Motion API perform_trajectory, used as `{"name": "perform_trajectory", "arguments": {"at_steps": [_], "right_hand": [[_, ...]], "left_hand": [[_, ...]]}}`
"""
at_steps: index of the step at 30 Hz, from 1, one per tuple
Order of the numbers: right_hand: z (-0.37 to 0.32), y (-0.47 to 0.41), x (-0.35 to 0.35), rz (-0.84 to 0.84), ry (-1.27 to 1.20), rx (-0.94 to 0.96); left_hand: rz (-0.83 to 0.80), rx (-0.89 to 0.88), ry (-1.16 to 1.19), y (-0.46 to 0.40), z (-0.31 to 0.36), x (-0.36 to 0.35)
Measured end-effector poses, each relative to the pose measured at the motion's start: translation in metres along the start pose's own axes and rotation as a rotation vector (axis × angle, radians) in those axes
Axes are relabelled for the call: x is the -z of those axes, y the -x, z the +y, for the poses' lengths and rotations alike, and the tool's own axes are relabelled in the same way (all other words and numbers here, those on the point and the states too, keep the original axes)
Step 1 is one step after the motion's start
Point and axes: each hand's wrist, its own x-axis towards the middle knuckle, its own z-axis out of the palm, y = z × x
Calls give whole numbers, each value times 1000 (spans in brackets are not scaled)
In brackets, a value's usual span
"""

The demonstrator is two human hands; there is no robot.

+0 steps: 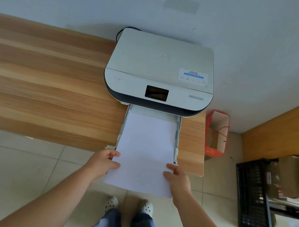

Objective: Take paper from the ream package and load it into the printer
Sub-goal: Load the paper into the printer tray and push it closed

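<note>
Pinching the near side edges of the paper (146, 152), the left hand (104, 162) and right hand (177, 178) each have a grip clamped on the stack, likely to keep it square while feeding. Clean, white and flat, it lies half inside the pulled-out tray (178, 136) of the printer (160, 71) on the desk (41, 79), its near end overhanging.

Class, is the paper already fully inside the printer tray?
No: the paper sticks out past the tray, held by both hands.

Red paper bag (217, 133) and black crate (253, 198) beside wooden table (41, 79).
</note>
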Motion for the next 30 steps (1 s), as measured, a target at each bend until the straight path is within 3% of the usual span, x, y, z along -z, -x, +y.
{"name": "perform_trajectory", "arguments": {"at_steps": [19,30], "right_hand": [[-60,-59,-13,43,137,24],[-87,-87,-21,42,244,103]], "left_hand": [[64,-109,-268,-70,50,5],[200,-227,-396,-91,71,-5]]}}
